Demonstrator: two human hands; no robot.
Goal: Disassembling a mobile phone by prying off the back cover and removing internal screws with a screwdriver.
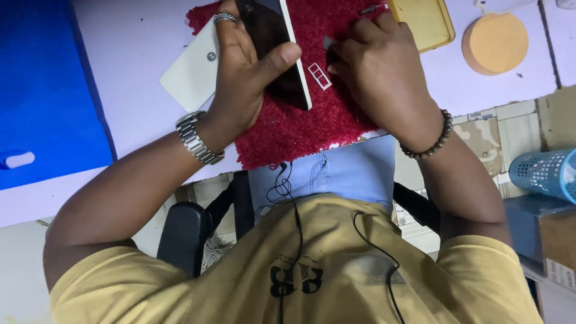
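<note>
Your left hand [243, 72] wraps its fingers and thumb around a dark phone [279, 51], holding it tilted over the red mat [300, 129] at upper centre of the frame. Your right hand [375, 72] curls beside it, fingertips pressed on the mat near a small white card tray [320, 76]; whether they pinch anything, you cannot tell. A white back cover [192, 75] lies left.

I see a pale lilac worktop [132, 102], with a blue plastic sheet [42, 84] covering its left edge. The floor is worn beige tile [510, 135] at right, and a light blue perforated plastic basket [546, 174] stands on it beside a brown cardboard box [558, 246]. A black chair armrest [183, 234] shows below the worktop's front edge. Lighting is dim and even.
</note>
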